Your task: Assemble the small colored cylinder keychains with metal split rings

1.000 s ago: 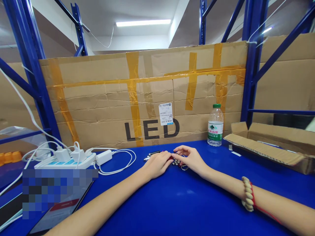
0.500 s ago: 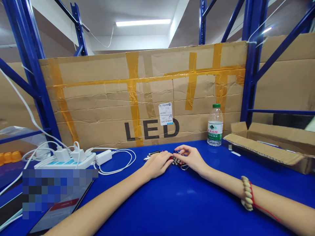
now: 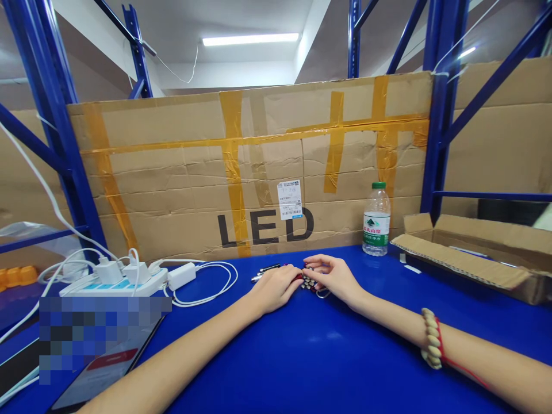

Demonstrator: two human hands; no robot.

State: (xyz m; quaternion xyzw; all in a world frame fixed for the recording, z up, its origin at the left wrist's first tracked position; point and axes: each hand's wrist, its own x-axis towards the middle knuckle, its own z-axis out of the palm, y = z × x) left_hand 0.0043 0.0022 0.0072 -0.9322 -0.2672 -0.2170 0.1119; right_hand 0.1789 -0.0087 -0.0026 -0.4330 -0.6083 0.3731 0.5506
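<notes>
Between my hands, on the blue tabletop [image 3: 284, 356], lies a small cluster of pale and dark red beads [image 3: 308, 283]. A thin metal loop [image 3: 322, 293] shows at its near right side. My left hand [image 3: 278, 287] rests palm down at the cluster's left, its fingers closed on that edge, where a bit of red shows. From the right, my right hand [image 3: 336, 279] reaches over with bent fingers, thumb and forefinger close together at the beads. Its fingertips partly hide what they hold. Just behind my left hand lie several pens [image 3: 264, 272], partly covered by it.
A water bottle [image 3: 376, 221] stands at the back right beside an open cardboard box [image 3: 463, 261]. At left are a white power strip [image 3: 116, 284] with cables, a white adapter [image 3: 181, 276] and a dark tablet-like device [image 3: 107, 368]. A large cardboard sheet [image 3: 181, 195] closes off the back.
The fingers of my right hand have shifted slightly at the beads, and the dark bit by their tips sits lower. My left hand stays in place.
</notes>
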